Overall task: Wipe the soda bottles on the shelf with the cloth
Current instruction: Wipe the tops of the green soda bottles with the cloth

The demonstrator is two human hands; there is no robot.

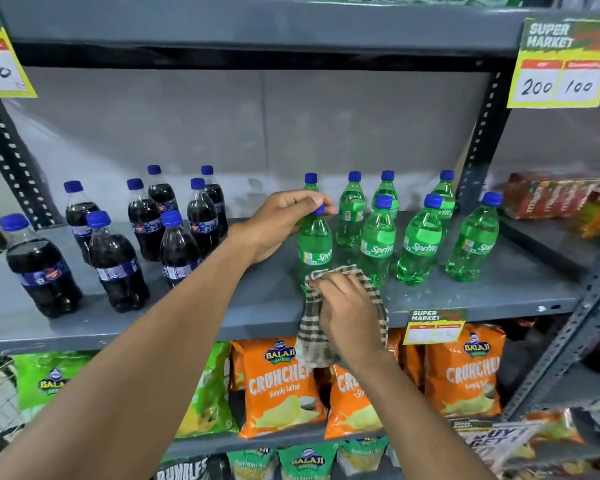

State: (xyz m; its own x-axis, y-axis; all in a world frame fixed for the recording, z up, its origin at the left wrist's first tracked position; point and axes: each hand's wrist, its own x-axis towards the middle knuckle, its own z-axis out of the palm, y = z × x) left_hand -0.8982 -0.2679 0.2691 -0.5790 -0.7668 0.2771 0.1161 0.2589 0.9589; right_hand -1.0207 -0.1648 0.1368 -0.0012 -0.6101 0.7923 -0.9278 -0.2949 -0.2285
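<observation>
A green Sprite bottle (315,244) with a blue cap stands near the front of the grey shelf (222,306). My left hand (281,223) grips it at the cap and neck. My right hand (347,313) presses a brown-and-cream checked cloth (312,337) against the bottle's base, and the cloth hangs down over the shelf edge. Several more green Sprite bottles (421,244) stand to the right. Several dark cola bottles (118,261) with blue caps stand to the left.
Orange crisp bags (278,386) and green crisp bags (49,379) fill the shelf below. A price tag (433,327) is clipped to the shelf edge, and a bigger one (565,64) hangs at upper right. Dark uprights (478,133) frame the bay. Red packs (551,199) lie at right.
</observation>
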